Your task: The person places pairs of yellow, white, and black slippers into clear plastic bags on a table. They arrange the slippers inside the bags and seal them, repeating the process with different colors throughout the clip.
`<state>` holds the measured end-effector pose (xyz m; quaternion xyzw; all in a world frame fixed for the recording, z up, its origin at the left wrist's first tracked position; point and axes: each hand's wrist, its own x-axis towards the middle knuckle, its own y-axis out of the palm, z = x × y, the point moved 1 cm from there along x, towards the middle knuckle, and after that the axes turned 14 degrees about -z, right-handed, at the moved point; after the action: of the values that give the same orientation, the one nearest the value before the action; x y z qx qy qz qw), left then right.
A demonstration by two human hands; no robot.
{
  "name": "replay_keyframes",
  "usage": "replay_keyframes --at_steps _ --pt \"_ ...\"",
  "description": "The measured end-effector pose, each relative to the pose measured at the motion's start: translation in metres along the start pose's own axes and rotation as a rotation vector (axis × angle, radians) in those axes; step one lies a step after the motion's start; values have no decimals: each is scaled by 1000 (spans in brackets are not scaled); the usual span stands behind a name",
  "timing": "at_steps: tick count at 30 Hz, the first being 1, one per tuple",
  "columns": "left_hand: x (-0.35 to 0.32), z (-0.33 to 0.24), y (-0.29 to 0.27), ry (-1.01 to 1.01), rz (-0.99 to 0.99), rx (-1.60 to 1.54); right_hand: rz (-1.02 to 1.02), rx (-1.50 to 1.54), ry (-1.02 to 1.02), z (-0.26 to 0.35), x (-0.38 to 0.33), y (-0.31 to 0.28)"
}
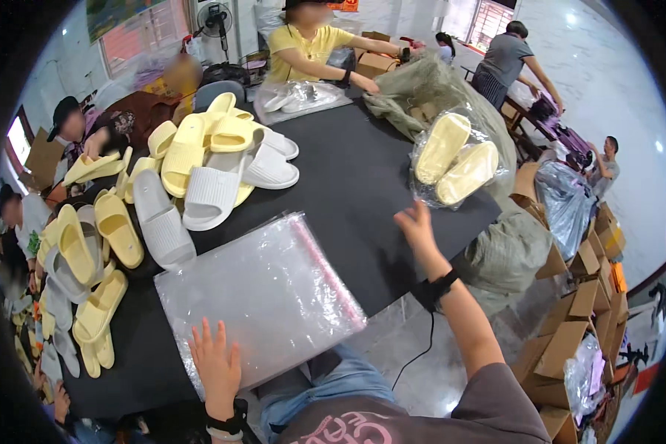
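My left hand lies flat with spread fingers on a stack of clear plastic bags with a pinkish strip along one edge. The stack rests at the near edge of the black table. Over the table's right side, my right hand is raised with fingers apart. Just beyond its fingertips is a pair of yellow slippers inside a clear bag, against the green woven sack; whether fingers touch the bag cannot be told. Left of the bags, yellow and grey slippers lie in a heap.
Across the table a person in yellow reaches toward a large green woven sack. Bagged slippers lie before that person. More slippers and people line the left. Open cardboard boxes stand at right; a black cable hangs below.
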<state>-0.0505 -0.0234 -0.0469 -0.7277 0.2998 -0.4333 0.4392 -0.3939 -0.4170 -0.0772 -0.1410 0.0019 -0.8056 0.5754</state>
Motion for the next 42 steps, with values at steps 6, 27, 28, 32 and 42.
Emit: replay_keyframes --at_steps 6,27,28,32,42 --pt "-4 1 35 24 24 70 -506 424 540 -89 170 -125" --pt "-11 21 43 60 -86 92 113 -140 -1041 149 -73 -7" --pt "-13 22 43 77 -98 86 195 -180 -1086 155 -104 -5" --pt "-10 14 48 31 -47 105 605 -233 -1321 144 -191 16" --pt "-11 16 43 25 -181 49 894 -250 -1144 122 -233 47"
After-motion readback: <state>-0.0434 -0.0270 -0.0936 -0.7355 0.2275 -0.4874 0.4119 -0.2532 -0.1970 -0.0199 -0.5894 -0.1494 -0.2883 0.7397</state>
